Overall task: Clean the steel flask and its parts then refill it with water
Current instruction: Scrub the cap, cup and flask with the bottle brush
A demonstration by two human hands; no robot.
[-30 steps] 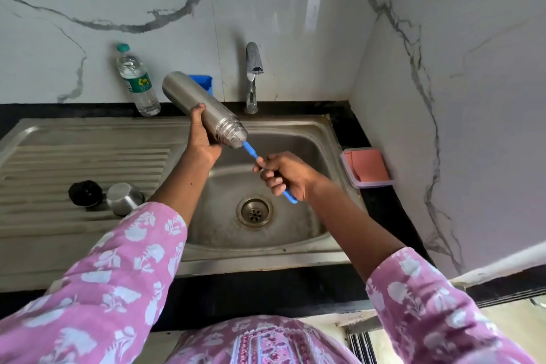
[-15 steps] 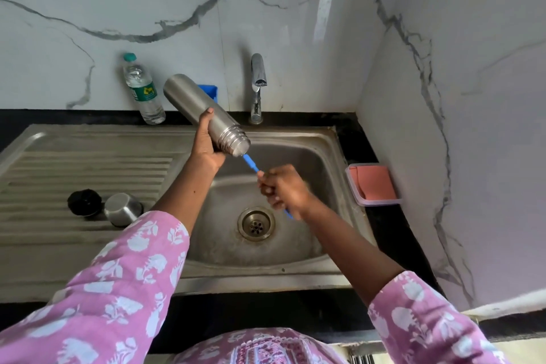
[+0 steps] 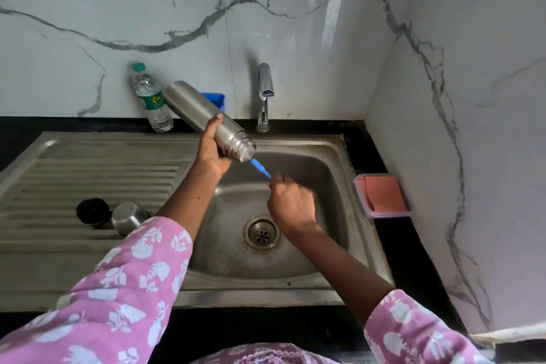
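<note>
blue brush (image 3: pixel 260 168) inside tilted steel flask (image 3: pixel 206 120)

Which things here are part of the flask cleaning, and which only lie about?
In use: steel flask in the left hand; blue brush handle in the right hand; black stopper and steel cup on the drainboard; tap.

Lying about: plastic water bottle, pink sponge box, blue container.

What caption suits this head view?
Left hand tilts steel flask over sink; right hand works blue brush inside.
</note>
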